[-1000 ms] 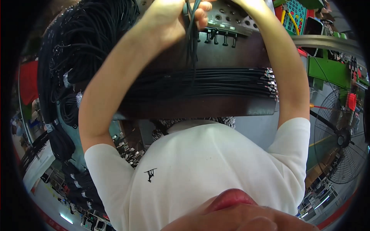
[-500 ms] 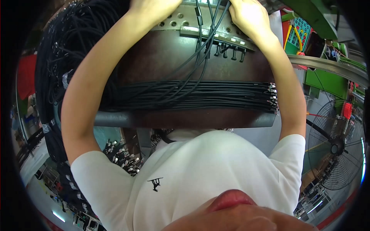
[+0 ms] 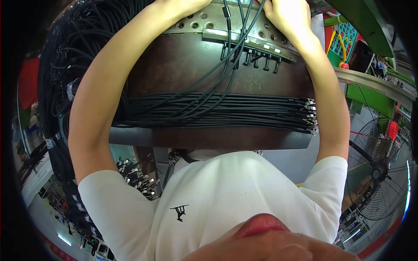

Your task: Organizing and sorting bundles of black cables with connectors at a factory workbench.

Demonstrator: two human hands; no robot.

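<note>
Only one view here, the head camera, looking down past a white short-sleeved T-shirt [image 3: 226, 195] at a brown work table [image 3: 209, 78].

Both arms reach up and away to the far edge of the picture. The left hand [image 3: 183, 5] is mostly cut off by the top rim; only the wrist and the heel of the hand show, resting at the far left end of a grey perforated metal plate [image 3: 204, 24], so there's no telling whether it's gripping anything or spread flat. The right hand [image 3: 289, 15] sits at the far right end of the same plate with the fingers curled down over the spot where a few thin black cables [image 3: 237, 26] come up. It looks closed around or pressed onto them, but the fingertips are out of sight, so the exact grip can't be made out.

Those loose cables run from the hands toward the near side, cross a pale metal bar with a row of short black plugs hanging off it [image 3: 252, 50], and curve left into the big stuff. That's a long flat bundle of black cables with small silvery connectors on the ends [image 3: 217, 111], lying across the brown table from left to right, the connector ends all lined up on the right near the right forearm.

Off to the left there's a huge mass of looped black cable [image 3: 65, 65] hanging beside the left arm. On the right, further out, are a green machine frame [image 3: 370, 91] and a round black wire-cage floor fan [image 3: 383, 174].
</note>
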